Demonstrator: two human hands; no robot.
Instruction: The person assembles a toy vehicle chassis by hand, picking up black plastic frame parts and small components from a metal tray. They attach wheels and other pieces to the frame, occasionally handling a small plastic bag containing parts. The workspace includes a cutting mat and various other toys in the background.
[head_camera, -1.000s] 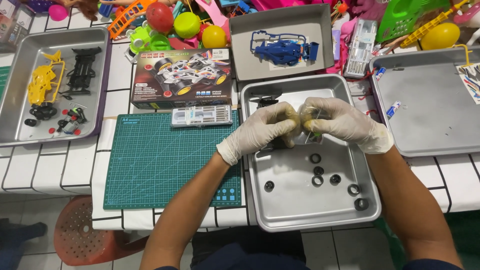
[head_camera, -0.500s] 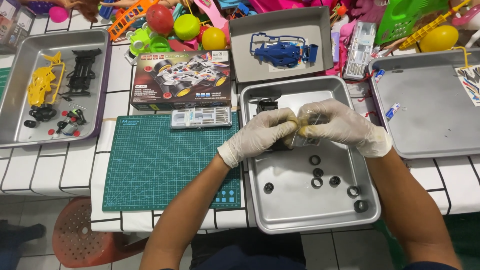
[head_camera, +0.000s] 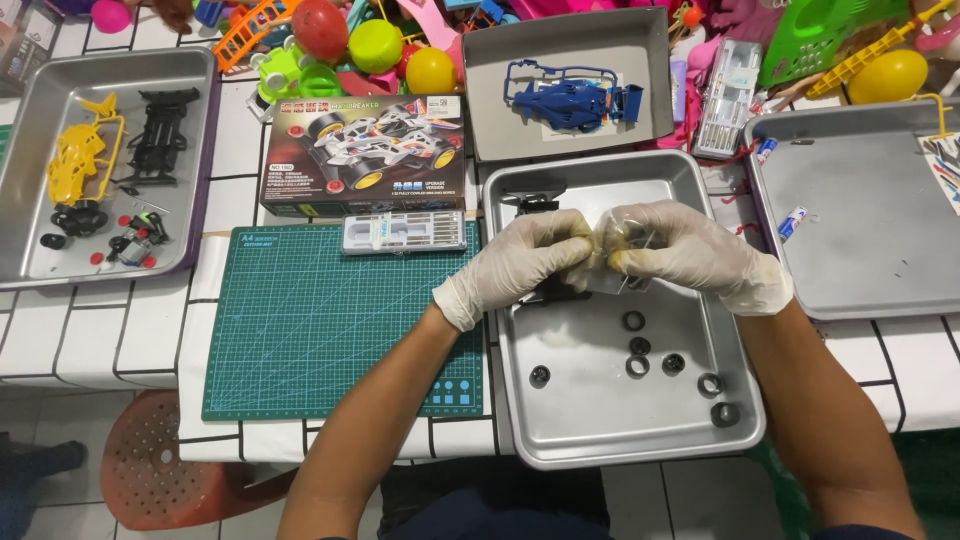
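Observation:
Both hands wear white gloves and meet over a metal tray (head_camera: 520, 400). My left hand (head_camera: 525, 265) and my right hand (head_camera: 680, 250) pinch the two sides of a small clear plastic bag (head_camera: 607, 262) that holds little parts. Several small black tyres and rings (head_camera: 640, 355) lie loose on the tray floor below the hands. A black plastic part (head_camera: 535, 203) lies at the tray's far left corner, just beyond my left hand.
A green cutting mat (head_camera: 320, 320) lies left of the tray, with a clear bit case (head_camera: 403, 231) and a model-car box (head_camera: 365, 155) behind it. Other trays hold blue parts (head_camera: 570, 100), yellow and black parts (head_camera: 75, 165), and little (head_camera: 860, 240). Toys crowd the far edge.
Both hands stay together on the small bag and have shifted only slightly; the fingers work at it. Nothing else has moved.

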